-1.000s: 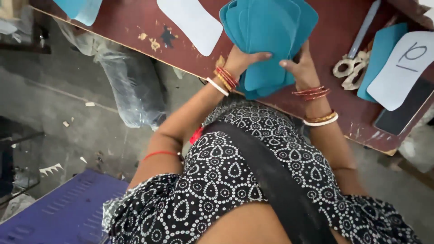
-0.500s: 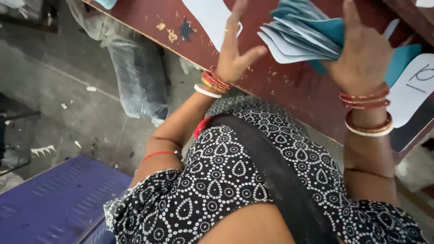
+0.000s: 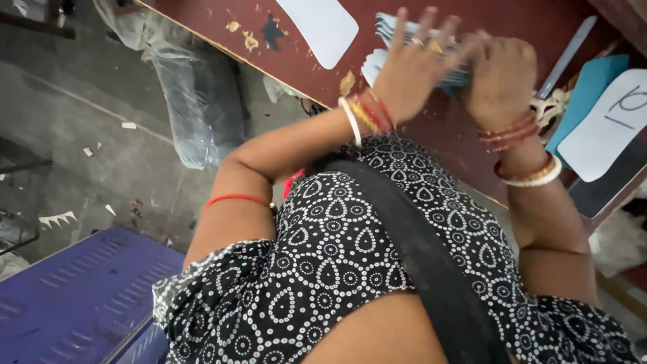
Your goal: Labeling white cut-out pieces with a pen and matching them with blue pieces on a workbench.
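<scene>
Both my hands rest on a stack of thin blue-and-white cut pieces (image 3: 387, 30) lying on the dark red table (image 3: 202, 20). My left hand (image 3: 418, 61) lies on top of the stack with fingers spread, blurred by motion. My right hand (image 3: 502, 74) is curled over the right end of the same stack. Most of the stack is hidden under the hands. Bangles circle both wrists.
A white cut shape (image 3: 323, 27) lies on the table to the left. Scissors (image 3: 556, 101), a teal piece (image 3: 586, 94) and a white marked sheet (image 3: 606, 128) lie to the right. A plastic-wrapped bundle (image 3: 195, 101) sits on the floor, a purple crate (image 3: 74, 296) lower left.
The stack, held up and fanned by my right hand before, is now down on the table. My left hand has come onto it from the left.
</scene>
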